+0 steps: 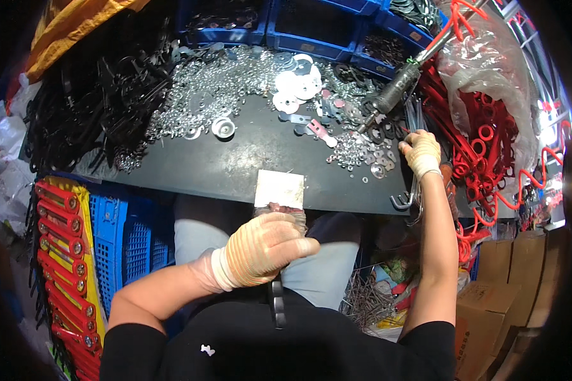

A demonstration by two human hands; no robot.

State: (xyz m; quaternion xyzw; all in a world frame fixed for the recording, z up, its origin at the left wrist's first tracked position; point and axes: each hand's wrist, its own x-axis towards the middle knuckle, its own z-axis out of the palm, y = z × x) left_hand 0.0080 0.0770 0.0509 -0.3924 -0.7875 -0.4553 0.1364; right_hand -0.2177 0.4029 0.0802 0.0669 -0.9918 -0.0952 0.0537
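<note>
My left hand [268, 249], in a pale ribbed glove, is closed in front of my lap around a black ridged handle [277, 305]. The handle's lower end sticks out beneath the fist; its upper part is hidden. Just beyond those knuckles, a whitish square block [279, 188] sits at the table's front edge. My right hand [421, 153], gloved too, is at the right side of the table with its fingers curled over a bunch of thin metal rods [415, 113]. The rods' hooked ends [401, 202] show below the hand.
A hanging pneumatic screwdriver [394, 90] points down beside small washers and nuts [356, 151]. Heaped metal hardware [203, 89] and black parts [102, 95] cover the back left. Red handles [476, 136] pile up at right. Blue bins [314, 28] line the back; a blue crate [130, 235] stands left.
</note>
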